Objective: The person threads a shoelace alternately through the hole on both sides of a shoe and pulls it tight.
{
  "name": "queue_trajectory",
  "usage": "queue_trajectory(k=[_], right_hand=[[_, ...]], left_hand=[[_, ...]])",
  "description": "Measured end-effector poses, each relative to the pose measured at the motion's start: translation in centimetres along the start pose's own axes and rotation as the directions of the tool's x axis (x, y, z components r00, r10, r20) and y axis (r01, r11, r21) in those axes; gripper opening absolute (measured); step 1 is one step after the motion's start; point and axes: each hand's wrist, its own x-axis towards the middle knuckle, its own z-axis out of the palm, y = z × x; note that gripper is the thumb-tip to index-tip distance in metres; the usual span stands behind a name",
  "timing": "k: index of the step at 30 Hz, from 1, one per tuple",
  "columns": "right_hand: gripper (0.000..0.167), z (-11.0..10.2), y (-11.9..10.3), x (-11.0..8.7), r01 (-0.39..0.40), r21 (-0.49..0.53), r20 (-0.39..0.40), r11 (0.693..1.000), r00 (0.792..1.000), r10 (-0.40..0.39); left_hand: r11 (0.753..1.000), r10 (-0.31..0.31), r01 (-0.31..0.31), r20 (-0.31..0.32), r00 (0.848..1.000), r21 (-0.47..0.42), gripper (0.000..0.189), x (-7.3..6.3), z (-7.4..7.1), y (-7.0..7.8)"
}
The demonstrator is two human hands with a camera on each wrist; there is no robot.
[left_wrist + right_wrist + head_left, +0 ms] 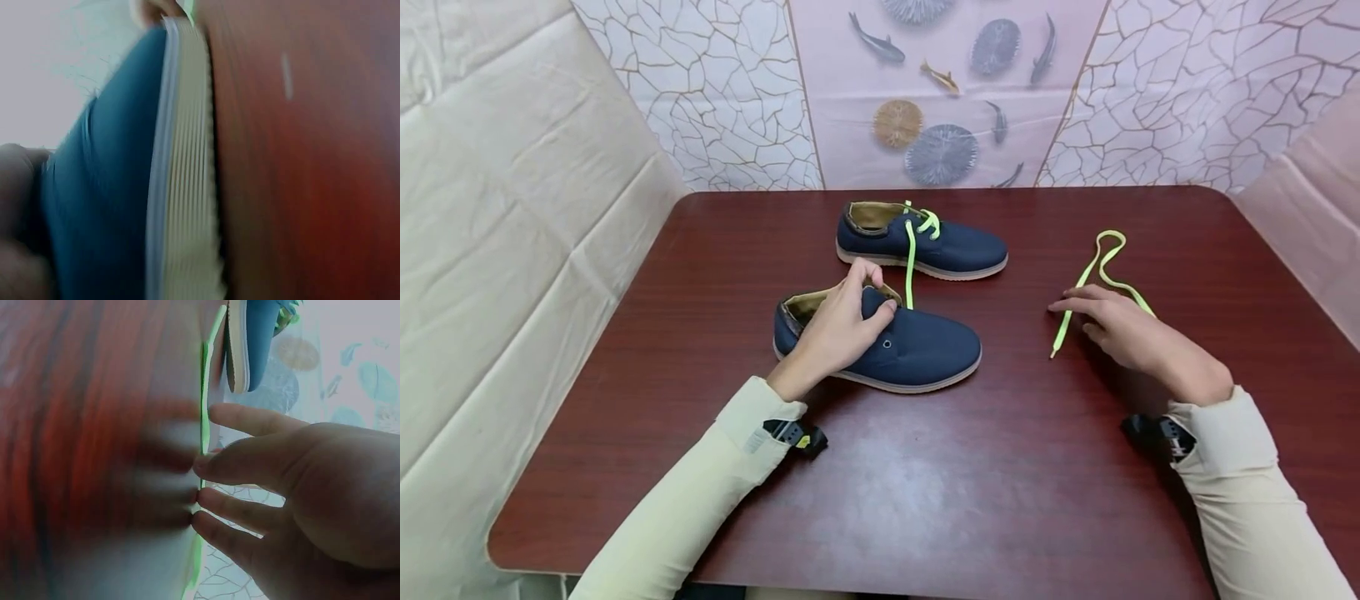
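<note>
A navy shoe [925,346] with a tan sole sits nearer me, its toe to the right and a bare eyelet showing. Over its opening, my left hand [842,325] holds it at the tongue, thumb and forefinger bent around that spot; the other fingers are hidden. Blur covers much of the left wrist view, where the shoe's side [119,137] fills the middle. To the right, a neon yellow-green shoelace [1108,258] lies in a loop on the table. My right hand [1123,329] reaches down over it, fingers spread, fingertips at the lace in the right wrist view.
Behind the near shoe stands a matching navy shoe [970,246], toe to the right, with neon lace [912,258] through its eyelets and one end hanging toward the near shoe. The dark red table [962,483] has rounded corners. Patterned cloth [737,92] hangs behind it.
</note>
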Motion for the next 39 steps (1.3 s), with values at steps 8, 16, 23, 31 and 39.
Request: queue_trajectory(k=[8, 16, 23, 31, 39], right_hand=[[0.031, 0.0, -0.8, -0.1, 0.023, -0.059, -0.034, 0.998, 0.999, -0.025], [0.043, 0.3, -2.1, 0.2, -0.005, -0.081, -0.051, 0.997, 0.999, 0.001], [0.032, 0.2, -2.3, 0.3, -0.031, -0.113, -0.018, 0.993, 0.999, 0.029], [0.025, 0.0, -6.2, 1.7, -0.110, 0.132, -0.004, 0.985, 0.994, 0.112], [0.026, 0.9, -10.3, 2.4, -0.130, 0.442, 0.185, 0.887, 0.981, 0.051]], left_hand=[[0.946, 0.053, -0.048, -0.009, 0.999, 0.322, 0.053, -2.1, -1.5, 0.8], [0.894, 0.125, -0.212, 0.235, 0.964, 0.395, 0.019, -3.2, -2.8, 0.5], [0.943, 0.090, -0.154, 0.216, 0.972, 0.297, 0.014, -3.1, -2.6, 0.4], [0.957, 0.007, -0.044, 0.131, 0.991, 0.287, 0.015, -3.1, -2.0, 0.7], [0.959, -0.028, -0.009, 0.129, 0.991, 0.283, 0.016, -3.3, -1.9, 0.8]])
